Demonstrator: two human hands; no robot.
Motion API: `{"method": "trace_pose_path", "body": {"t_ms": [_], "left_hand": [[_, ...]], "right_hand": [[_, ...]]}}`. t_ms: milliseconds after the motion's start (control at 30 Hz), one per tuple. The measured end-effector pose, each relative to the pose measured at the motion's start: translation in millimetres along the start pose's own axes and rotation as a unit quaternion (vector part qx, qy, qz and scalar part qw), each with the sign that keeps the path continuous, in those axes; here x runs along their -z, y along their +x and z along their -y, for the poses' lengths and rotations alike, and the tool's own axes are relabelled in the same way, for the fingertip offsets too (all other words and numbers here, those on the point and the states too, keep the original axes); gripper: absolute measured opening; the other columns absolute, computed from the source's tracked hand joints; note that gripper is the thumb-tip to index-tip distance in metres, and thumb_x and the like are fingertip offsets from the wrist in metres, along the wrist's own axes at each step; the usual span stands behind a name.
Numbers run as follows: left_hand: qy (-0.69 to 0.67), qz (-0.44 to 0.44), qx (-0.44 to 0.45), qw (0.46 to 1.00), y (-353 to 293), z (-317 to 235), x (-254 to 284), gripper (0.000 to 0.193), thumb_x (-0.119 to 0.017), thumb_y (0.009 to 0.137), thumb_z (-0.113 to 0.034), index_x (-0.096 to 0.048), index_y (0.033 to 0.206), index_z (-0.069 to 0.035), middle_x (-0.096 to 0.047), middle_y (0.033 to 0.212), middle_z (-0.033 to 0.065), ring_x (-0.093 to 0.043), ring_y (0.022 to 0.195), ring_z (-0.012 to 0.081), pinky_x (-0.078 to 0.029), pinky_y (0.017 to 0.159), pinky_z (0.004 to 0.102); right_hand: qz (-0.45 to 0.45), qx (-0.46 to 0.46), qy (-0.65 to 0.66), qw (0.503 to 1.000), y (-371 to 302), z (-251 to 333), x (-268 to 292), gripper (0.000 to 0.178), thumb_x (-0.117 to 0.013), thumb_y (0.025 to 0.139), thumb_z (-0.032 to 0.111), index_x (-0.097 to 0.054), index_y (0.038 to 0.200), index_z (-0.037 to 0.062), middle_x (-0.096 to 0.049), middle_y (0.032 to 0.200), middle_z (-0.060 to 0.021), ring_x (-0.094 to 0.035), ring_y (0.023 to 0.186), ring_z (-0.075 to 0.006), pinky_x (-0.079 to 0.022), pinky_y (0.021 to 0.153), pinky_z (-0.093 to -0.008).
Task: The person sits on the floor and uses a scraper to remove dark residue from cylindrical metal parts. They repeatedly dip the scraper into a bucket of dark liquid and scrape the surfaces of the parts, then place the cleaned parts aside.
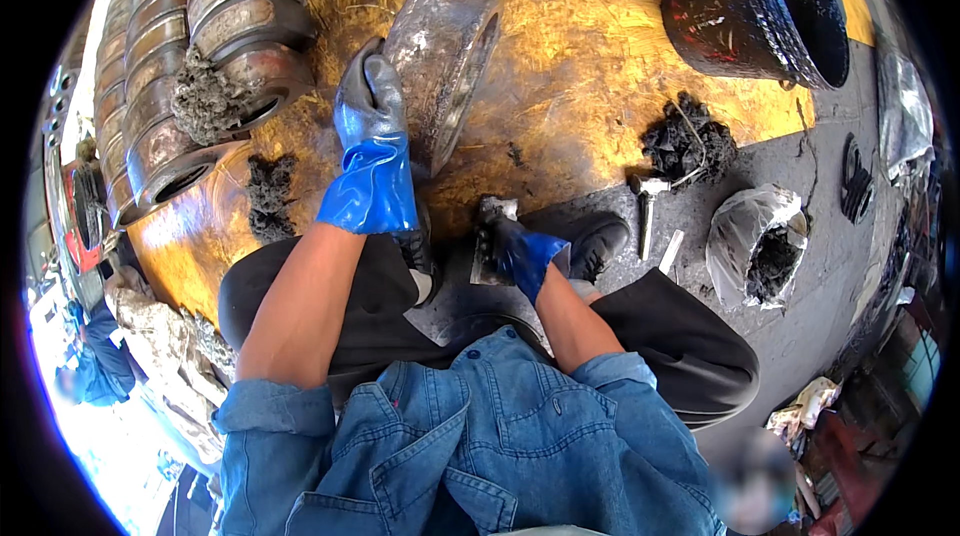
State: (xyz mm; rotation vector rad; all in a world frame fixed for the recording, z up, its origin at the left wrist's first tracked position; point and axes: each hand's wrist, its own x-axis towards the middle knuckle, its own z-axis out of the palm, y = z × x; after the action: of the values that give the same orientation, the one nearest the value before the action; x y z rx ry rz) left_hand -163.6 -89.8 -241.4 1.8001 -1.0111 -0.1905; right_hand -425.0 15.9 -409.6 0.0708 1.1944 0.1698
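A thick, worn steel ring (430, 61) stands on its edge on the yellow, oil-stained board in front of me. Against its left side is my left hand (371, 101), in a blue glove blackened at the fingers, with the fingers bent at the ring's edge. My right hand (510, 241), gloved the same way, is low between my shoes. Its fingers are closed around a grey, blocky thing (487, 264) with a pale top end; the glove hides most of it, and its kind is unclear.
Rows of similar rings (245, 1) lie stacked at the left, with a grey fibre wad (208, 96) on them. At the right are a black bucket (725, 16), dark fibre wad (690, 141), hammer (648, 211) and plastic bag (735, 236). Another dark wad (268, 198) lies near my left knee.
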Motion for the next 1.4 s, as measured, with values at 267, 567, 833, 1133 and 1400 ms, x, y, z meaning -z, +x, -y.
{"method": "trace_pose_path", "body": {"t_ms": [267,567,833,1133,1400], "left_hand": [[0.050,0.014,0.039,0.998,-1.2,-13.3,1.0,0.044,-0.050,0.107,-0.032,-0.064,0.131,0.002,-0.070,0.122,0.0222,-0.068,0.112,0.0324,-0.052,0.099,0.0409],[0.042,0.015,0.030,0.999,3.0,-5.0,11.9,0.043,-0.051,0.107,-0.031,-0.063,0.132,0.002,-0.070,0.123,0.0211,-0.067,0.114,0.0327,-0.052,0.100,0.0412],[-0.006,0.022,0.083,0.996,-2.2,-0.8,2.6,0.040,-0.052,0.107,-0.028,-0.063,0.132,0.000,-0.070,0.124,0.0220,-0.067,0.116,0.0331,-0.051,0.103,0.0407],[0.047,0.000,0.048,0.998,-3.2,-7.0,10.0,0.039,-0.050,0.107,-0.029,-0.065,0.130,-0.002,-0.070,0.123,0.0243,-0.067,0.115,0.0385,-0.052,0.102,0.0442],[0.169,-0.019,-0.022,0.985,7.0,-10.8,8.4,0.039,-0.053,0.104,-0.031,-0.066,0.128,-0.003,-0.070,0.115,0.0253,-0.066,0.108,0.0444,-0.054,0.094,0.0495]], "right_hand": [[-0.046,0.091,-0.017,0.995,8.3,-31.9,9.5,0.033,-0.059,0.102,0.040,-0.059,0.076,0.0200,-0.053,0.059,0.0019,-0.048,0.045,-0.0170,-0.039,0.041,-0.0343],[-0.014,0.097,0.005,0.995,4.2,50.5,-12.3,0.030,-0.060,0.101,0.038,-0.056,0.076,0.0222,-0.047,0.057,0.0032,-0.043,0.044,-0.0155,-0.036,0.040,-0.0334],[0.006,0.284,-0.170,0.944,-25.6,239.8,-28.7,0.031,-0.059,0.102,0.041,-0.052,0.077,0.0245,-0.042,0.058,0.0056,-0.040,0.047,-0.0143,-0.032,0.045,-0.0344],[0.067,0.380,-0.189,0.903,-192.9,307.7,-45.6,0.025,-0.064,0.102,0.032,-0.061,0.084,0.0141,-0.052,0.058,0.0019,-0.047,0.047,-0.0142,-0.043,0.048,-0.0321],[0.075,0.431,-0.110,0.893,-339.8,231.5,-39.2,0.048,-0.055,0.102,0.060,-0.058,0.086,0.0146,-0.046,0.062,0.0016,-0.043,0.052,-0.0177,-0.036,0.047,-0.0332]]}}
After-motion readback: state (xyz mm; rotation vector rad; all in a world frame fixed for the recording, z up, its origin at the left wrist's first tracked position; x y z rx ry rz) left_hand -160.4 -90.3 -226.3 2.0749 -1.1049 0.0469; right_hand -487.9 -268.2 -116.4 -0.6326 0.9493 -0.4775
